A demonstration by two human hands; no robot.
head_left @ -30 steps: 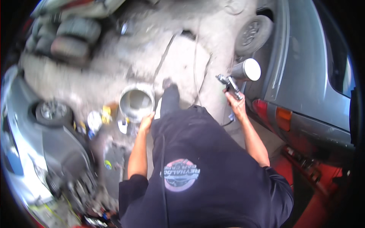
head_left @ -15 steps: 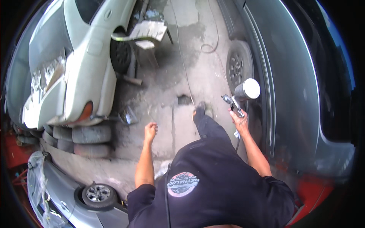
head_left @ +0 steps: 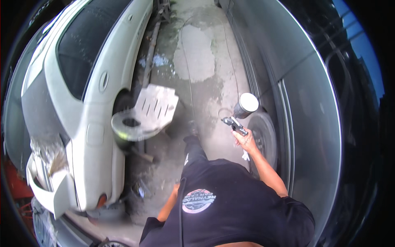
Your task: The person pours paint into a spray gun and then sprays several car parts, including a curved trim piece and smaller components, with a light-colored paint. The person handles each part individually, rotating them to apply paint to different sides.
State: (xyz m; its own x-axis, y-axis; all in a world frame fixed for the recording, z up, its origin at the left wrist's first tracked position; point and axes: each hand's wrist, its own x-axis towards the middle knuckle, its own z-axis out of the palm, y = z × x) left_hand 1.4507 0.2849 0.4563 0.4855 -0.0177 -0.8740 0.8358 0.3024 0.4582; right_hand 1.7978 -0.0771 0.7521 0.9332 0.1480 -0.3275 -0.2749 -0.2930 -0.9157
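My right hand [head_left: 245, 140] is closed round the handle of a spray gun [head_left: 236, 124], held out ahead of me at the right. On top of the gun sits a dark cup [head_left: 243, 108] with a white lid, tilted a little. Something white and thin hangs just below that hand. Down at my left side, my left hand [head_left: 177, 187] is mostly covered by my dark shirt, and its fingers are hidden. Nearest to the gun is the dark grey vehicle [head_left: 302, 94] on the right, with its rear wheel [head_left: 263, 138] beside my right forearm.
A white car [head_left: 96, 136] with loose, plastic-wrapped parts [head_left: 49, 164] at its end lines the left. A worn plastic chair [head_left: 156, 105] stands beside its wheel. A thin hose [head_left: 190, 90] runs along the concrete floor [head_left: 195, 53] between the vehicles. A pipe [head_left: 151, 53] lies along the left.
I have stepped forward between the vehicles; the chair and wheel are nearer. My left hand has dropped back beside my body. The spray gun stays in my right hand.
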